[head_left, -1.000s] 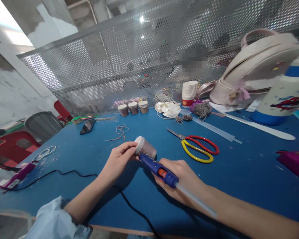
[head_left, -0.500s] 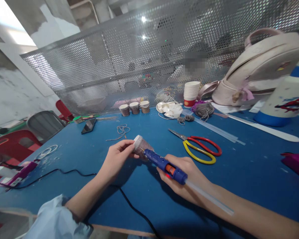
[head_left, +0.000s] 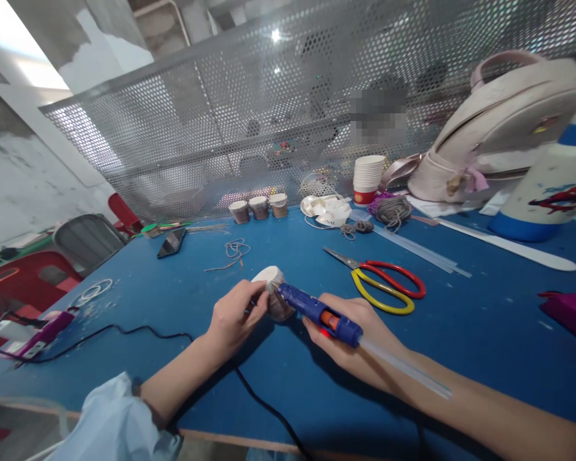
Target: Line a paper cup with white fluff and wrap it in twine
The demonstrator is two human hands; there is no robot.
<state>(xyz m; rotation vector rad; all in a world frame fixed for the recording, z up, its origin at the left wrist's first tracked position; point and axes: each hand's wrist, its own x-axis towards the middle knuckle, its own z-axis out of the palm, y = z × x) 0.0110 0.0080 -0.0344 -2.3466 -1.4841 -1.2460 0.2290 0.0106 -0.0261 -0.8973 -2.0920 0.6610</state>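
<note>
A small paper cup (head_left: 279,307), its side covered in greyish-brown wrapping and its white end tipped up, is gripped by my left hand (head_left: 237,315) with thumb and fingers closed at its edge. My right hand (head_left: 348,326) is wrapped around a blue hot glue gun (head_left: 312,310). The gun's nozzle points left and meets the cup's side near the white end; whether it touches cannot be made out. A clear glue stick (head_left: 406,368) sticks out of the gun's back, and a red light glows under its body.
Scissors (head_left: 384,282) with red and yellow handles lie right of the cup. Grey cord (head_left: 235,253), a phone (head_left: 171,242), three wrapped cups (head_left: 258,208), stacked paper cups (head_left: 368,181), glue sticks (head_left: 417,251), a bottle (head_left: 547,192) and a bag (head_left: 499,134) lie farther off. A black cable (head_left: 264,400) crosses the table.
My left hand has shifted slightly right and down, and the cup has turned so its white end faces more upward. The glue gun stays at nearly the same spot.
</note>
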